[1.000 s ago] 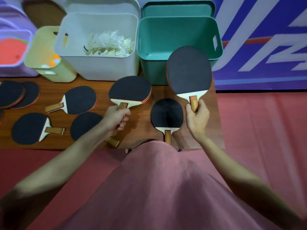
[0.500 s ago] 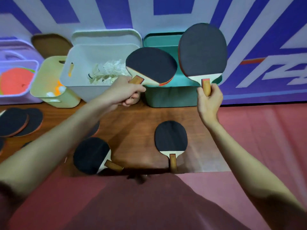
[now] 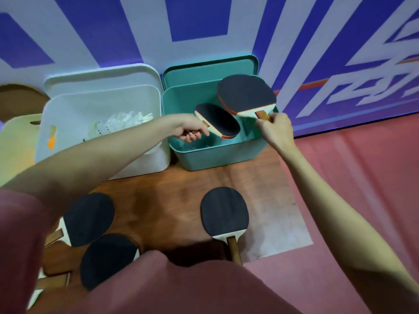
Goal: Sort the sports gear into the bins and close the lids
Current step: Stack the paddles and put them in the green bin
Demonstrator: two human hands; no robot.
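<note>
Paddles are mid-sort: my left hand (image 3: 191, 132) grips one paddle (image 3: 217, 121) and my right hand (image 3: 275, 130) another (image 3: 247, 94), both over the green bin (image 3: 217, 152) at upper centre. Three paddles (image 3: 223, 214) wait on the board (image 3: 158, 200) below; lids remain off.

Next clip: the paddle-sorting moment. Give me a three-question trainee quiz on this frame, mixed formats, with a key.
1. True or false: the left hand and the right hand each grip a paddle by its handle over the teal bin.
2. What fills the white bin? A) paddles B) white shuttlecocks C) orange balls
3. Fill in: the teal lid stands behind its bin, so the bin is ____.

Key: 1 true. 2 B: shuttlecocks. 3 open. Other paddles, such as the lone paddle, lie on the wooden board.
</note>
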